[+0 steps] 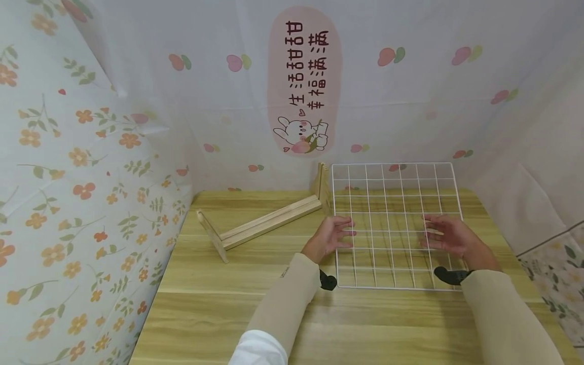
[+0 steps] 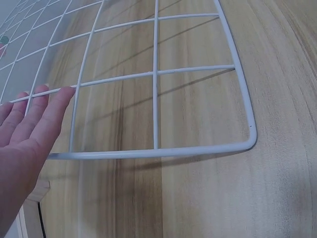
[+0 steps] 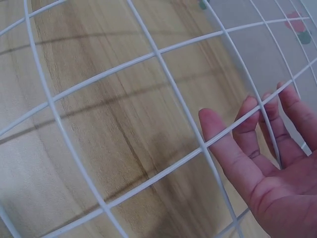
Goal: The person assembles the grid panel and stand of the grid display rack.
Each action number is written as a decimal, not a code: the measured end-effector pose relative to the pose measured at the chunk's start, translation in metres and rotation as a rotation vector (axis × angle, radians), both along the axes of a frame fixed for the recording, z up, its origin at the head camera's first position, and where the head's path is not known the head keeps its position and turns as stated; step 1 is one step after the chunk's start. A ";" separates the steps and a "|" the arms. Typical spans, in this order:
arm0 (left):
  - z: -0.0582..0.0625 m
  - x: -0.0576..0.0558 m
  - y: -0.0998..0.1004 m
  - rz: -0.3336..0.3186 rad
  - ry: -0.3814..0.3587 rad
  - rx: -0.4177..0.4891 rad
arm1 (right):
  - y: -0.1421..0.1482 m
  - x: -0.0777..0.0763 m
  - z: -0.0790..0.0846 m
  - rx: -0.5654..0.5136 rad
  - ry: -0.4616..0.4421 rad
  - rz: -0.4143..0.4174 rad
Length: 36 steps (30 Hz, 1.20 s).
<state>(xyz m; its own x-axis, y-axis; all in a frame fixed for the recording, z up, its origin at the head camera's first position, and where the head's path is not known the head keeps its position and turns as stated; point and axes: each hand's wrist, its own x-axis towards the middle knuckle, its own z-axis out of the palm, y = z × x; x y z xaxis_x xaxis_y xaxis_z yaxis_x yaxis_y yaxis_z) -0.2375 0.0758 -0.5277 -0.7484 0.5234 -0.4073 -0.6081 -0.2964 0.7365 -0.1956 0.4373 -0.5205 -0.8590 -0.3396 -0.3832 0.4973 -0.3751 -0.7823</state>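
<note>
A white wire grid panel (image 1: 394,253) stands tilted over the table in the head view, its far edge overlapping the wall cloth. At its left side is my left hand (image 1: 329,235), fingers extended over or along the wires. The left wrist view shows those fingers (image 2: 37,119) nearly straight, tips right at a cross wire near the rim. My right hand (image 1: 449,235) is at the panel's right side. In the right wrist view its palm faces up, and the loosely bent fingers (image 3: 237,163) lie behind the wires, supporting them. My left thumb is hidden.
A light wooden frame (image 1: 269,223) with two end pieces and a crossbar lies left of the panel, its far end close to the panel's left edge. Beneath everything is a wood-grain table (image 1: 219,304). Printed cloth (image 1: 205,116) hangs behind and to the left.
</note>
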 end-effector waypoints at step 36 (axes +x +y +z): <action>0.021 0.000 0.001 0.089 0.174 -0.036 | -0.007 -0.001 0.014 -0.114 0.173 -0.052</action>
